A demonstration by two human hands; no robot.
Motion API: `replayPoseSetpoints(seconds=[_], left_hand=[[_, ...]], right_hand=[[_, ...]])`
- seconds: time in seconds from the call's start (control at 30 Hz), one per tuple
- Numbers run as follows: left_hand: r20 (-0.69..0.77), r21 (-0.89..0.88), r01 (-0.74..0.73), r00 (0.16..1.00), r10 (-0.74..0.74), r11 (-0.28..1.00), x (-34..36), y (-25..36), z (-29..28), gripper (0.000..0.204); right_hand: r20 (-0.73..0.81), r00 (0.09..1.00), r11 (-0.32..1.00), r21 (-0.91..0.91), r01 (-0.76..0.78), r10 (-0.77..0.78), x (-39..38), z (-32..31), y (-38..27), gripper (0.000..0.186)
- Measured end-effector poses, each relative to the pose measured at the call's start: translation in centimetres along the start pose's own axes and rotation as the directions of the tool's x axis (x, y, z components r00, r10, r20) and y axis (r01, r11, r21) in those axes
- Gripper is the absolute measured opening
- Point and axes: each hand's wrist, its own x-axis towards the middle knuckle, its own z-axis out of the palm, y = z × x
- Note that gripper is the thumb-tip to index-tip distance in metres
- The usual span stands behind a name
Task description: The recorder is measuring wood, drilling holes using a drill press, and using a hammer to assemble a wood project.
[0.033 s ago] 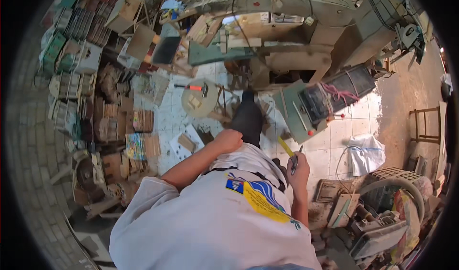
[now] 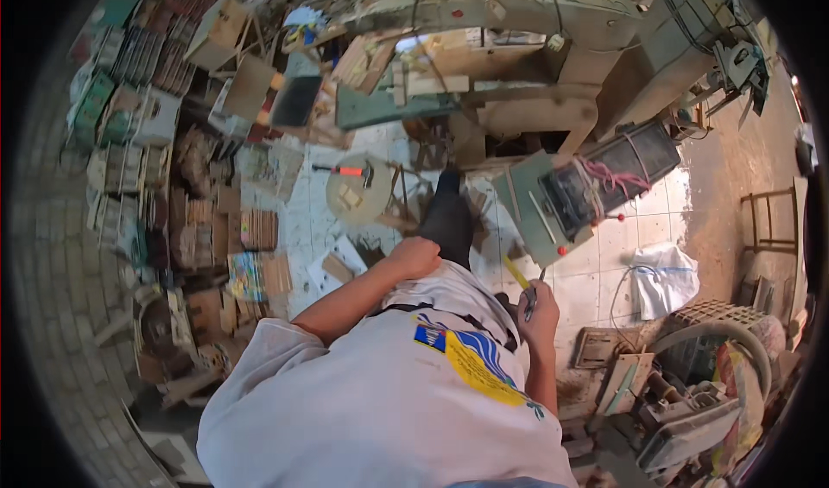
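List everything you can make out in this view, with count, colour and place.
Strip: one, yellow, at the right hand
Tool, kind unclear: one, dark, in that hand
Hammer: one, orange-red handle, on the stool
Stool: one, round, tan, ahead left
Wood blocks: a few, pale, on the stool
Machine: one, black, ahead right
Cord: one, pink, across the machine
Knobs: two, red, near the machine
Sack: one, white, right
Stacked wood: many, brown, left
Shirt: one, white, worn
Left hand: one, bare, curled at waist
Right hand: one, bare, gripping the tool
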Motion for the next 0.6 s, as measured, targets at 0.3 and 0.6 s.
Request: replayPoseSetpoints(seconds=[0.3, 0.6], left_hand=[[0.273, 0.099, -0.19, 0.949, 0.157, 0.977, 28.6, -11.2, 4.5, 0.03], [0.234, 0.028, -0.282, 0.935, 0.268, 0.959, 39.1, -12.2, 11.9, 0.028]], right_hand=[[0.178, 0.92, 0.937, -0.104, -0.334, 0.348, 9.6, 16.5, 7.7, 0.022], [0.59, 0.716, 0.924, -0.308, -0.228, 0.374, 9.3, 28.0, 22.4, 0.027]])
